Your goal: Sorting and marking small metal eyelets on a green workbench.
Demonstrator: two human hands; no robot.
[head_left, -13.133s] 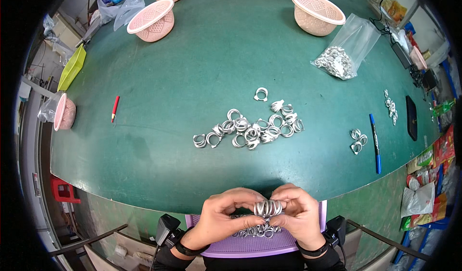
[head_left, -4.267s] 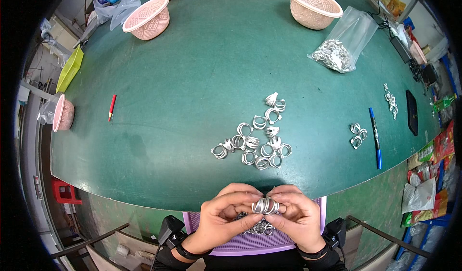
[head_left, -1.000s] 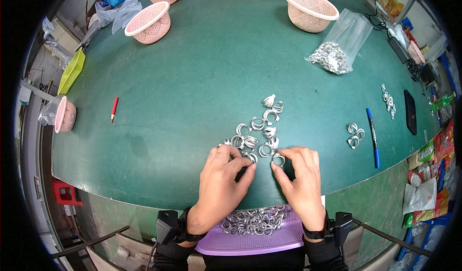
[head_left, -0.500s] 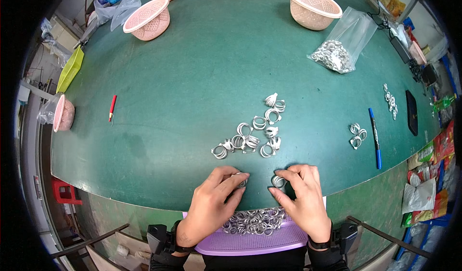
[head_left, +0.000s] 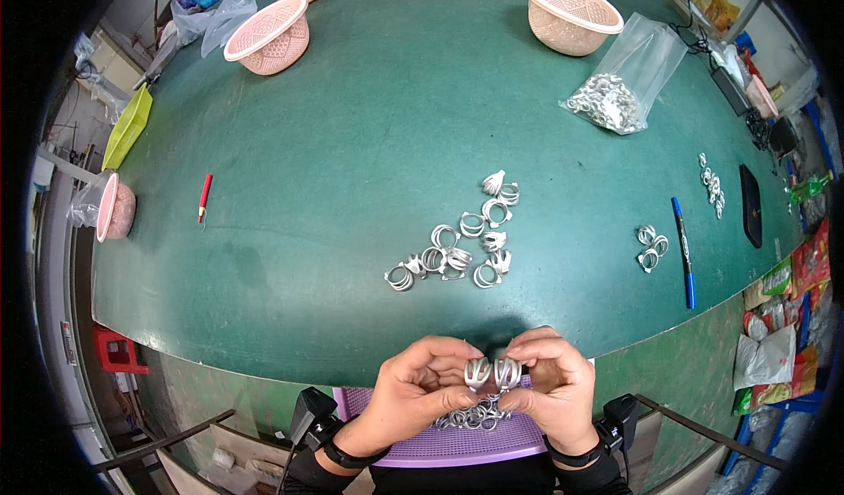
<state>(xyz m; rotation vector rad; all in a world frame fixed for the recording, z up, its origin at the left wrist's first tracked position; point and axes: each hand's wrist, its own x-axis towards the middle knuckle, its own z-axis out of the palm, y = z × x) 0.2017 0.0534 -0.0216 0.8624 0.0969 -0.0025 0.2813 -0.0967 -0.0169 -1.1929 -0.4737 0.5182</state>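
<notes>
Between thumb and fingers, my left hand [head_left: 420, 381] pinches a silver-coloured metal ring [head_left: 476, 373] with a split, multi-band front. My right hand [head_left: 552, 384] grips a similar metal ring [head_left: 507, 374] close beside it, their banded faces showing. Both hands are over a purple perforated basket [head_left: 466, 450] at the table's near edge. Loose silver rings [head_left: 475, 417] lie in the basket, partly hidden by my hands. Farther up the table are several bunched rings [head_left: 447, 258] in a loose cluster.
On the green table [head_left: 334, 152] lie a red pen [head_left: 206, 198], a blue marker [head_left: 684, 253], a small group of rings [head_left: 651, 248] and a black phone-like object [head_left: 751, 205]. Farther back are a clear bag of rings [head_left: 607, 104] and pink baskets [head_left: 571, 20].
Both hands have come off the tabletop toward me and closer together, over the basket. The rings they hold are now side by side, raised and turned. The cluster on the table stays put.
</notes>
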